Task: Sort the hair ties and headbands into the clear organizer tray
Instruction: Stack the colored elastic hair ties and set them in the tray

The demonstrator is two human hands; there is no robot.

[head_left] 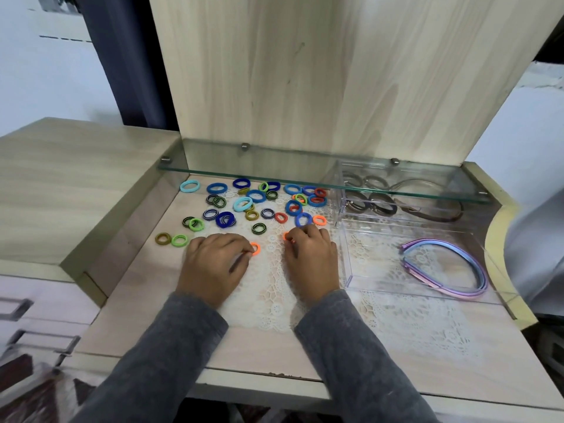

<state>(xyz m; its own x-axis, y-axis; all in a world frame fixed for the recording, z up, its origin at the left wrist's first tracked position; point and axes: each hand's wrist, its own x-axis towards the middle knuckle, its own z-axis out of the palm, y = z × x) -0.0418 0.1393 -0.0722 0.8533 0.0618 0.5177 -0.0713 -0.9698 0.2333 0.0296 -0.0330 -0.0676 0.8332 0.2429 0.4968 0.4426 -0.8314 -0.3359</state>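
Dozens of hair ties (254, 206) lie loose on the bench (146, 325) at frame centre as the left hand (213, 264) pinches an orange tie (255, 248) and the right hand (311, 257) curls around another, apparently grouping by colour, while headbands (447, 270) already sit in the clear organizer tray (346, 254) at right.

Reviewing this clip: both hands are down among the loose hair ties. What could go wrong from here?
1. The left hand and right hand each pinch orange ties; gathering several at once, one may slip.
2. Ties at the back lie under the glass shelf, so reaching fingers could knock it.
3. The clear organizer tray sits close; a sweeping wrist might shove it.
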